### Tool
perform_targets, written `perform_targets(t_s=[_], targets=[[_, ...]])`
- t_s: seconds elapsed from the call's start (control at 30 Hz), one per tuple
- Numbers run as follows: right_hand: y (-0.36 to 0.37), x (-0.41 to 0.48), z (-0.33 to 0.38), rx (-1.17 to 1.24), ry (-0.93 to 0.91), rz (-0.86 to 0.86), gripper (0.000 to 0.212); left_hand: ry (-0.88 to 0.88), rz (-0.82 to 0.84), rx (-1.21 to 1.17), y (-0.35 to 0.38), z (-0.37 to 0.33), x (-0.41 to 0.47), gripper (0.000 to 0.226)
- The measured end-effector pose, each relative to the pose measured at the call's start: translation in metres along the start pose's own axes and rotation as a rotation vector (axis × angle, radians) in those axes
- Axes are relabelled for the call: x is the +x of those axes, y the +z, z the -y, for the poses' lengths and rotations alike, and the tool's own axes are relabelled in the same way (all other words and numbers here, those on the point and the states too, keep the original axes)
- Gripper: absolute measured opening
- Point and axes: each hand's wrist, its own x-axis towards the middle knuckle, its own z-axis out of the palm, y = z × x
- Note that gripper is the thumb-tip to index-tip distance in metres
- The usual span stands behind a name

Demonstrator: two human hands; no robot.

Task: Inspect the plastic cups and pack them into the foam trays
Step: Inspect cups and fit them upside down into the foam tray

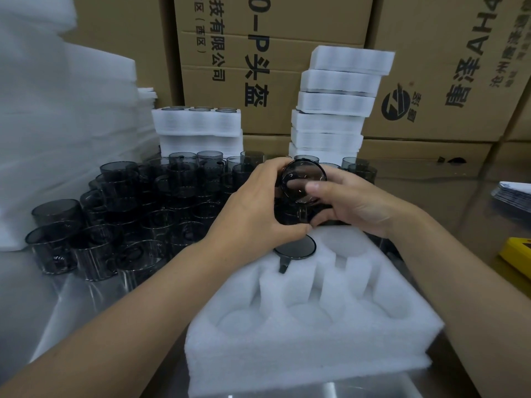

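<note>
- head view: left hand (258,202) and right hand (356,202) both curl round one cup (303,182), tilted, above the tray's (316,354) far edge.
- a second cup (296,248) sits in a far pocket.
- risk: slick plastic may slip from the fingers and scuff against the pile (129,211).

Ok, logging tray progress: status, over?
Left hand, right hand both grip one dark cup over foam tray. Second cup seated, far-left pocket. Remaining pockets open.

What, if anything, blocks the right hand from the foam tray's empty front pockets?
Likely yes, it can reach them: the right hand is just above the foam tray, whose front pockets lie uncovered, though it holds a cup.
</note>
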Motion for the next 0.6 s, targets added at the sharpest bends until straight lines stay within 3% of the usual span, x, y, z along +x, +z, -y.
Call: perform_targets(t_s=[0.13, 0.3, 0.47, 0.53, 0.6], targets=[[-0.010, 0.001, -0.002, 0.078, -0.012, -0.072, 0.049, 0.003, 0.020, 0.045, 0.000, -0.001, -0.002, 0.083], [-0.020, -0.003, -0.003, 0.089, -0.043, -0.026, 0.032, -0.010, 0.069, 0.111, -0.002, -0.003, -0.003, 0.085], [-0.029, -0.010, 0.002, 0.113, 0.052, 0.112, 0.082, -0.024, 0.264, 0.030, -0.001, -0.003, -0.002, 0.094], [-0.034, -0.014, 0.002, 0.095, 0.093, 0.147, 0.077, -0.029, 0.353, 0.015, 0.000, -0.004, -0.002, 0.096], [-0.037, -0.017, 0.002, 0.067, 0.131, 0.141, 0.054, -0.020, 0.407, 0.006, 0.001, -0.005, -0.003, 0.099]])
